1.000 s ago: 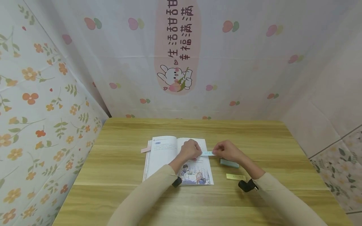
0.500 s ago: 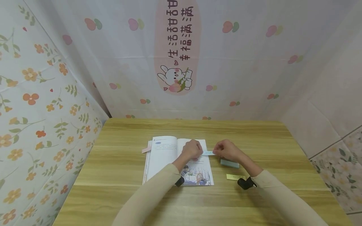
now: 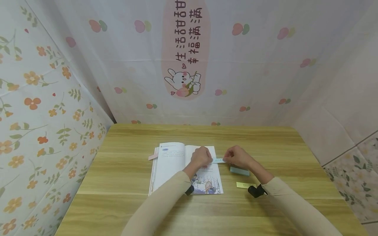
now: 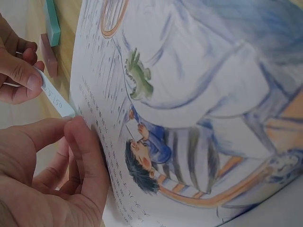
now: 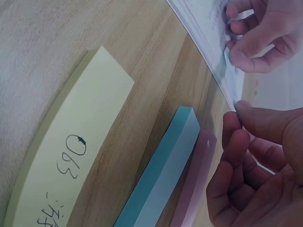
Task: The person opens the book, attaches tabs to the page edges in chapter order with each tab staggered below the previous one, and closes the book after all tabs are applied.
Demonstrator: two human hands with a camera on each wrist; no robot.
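An open book point(image 3: 177, 164) lies on the wooden table point(image 3: 124, 203), its right page showing a coloured drawing point(image 4: 189, 118). A light blue sticky strip point(image 3: 218, 160) with writing on it point(image 4: 57, 97) spans the gap off the page's right edge. My left hand point(image 3: 202, 157) has curled fingers and pinches the strip's near end against the page edge point(image 4: 75, 127). My right hand point(image 3: 236, 157) pinches the strip's other end between thumb and forefinger point(image 4: 23, 78). The right wrist view shows both hands, the left hand point(image 5: 258, 33) above and the right hand point(image 5: 260, 179) below, at the book's edge point(image 5: 203, 42).
A teal sticky pad point(image 3: 240, 170) lies just right of the book, with a pink pad point(image 5: 196, 184) beside it. A yellow note point(image 5: 66, 161) marked "063" lies nearer me on the table point(image 3: 243, 185). A pink tab point(image 3: 153, 156) sticks out of the book's left side. Cloth walls enclose the table.
Both hands stay on the blue strip at the page's right edge. The forearms have shifted only slightly.
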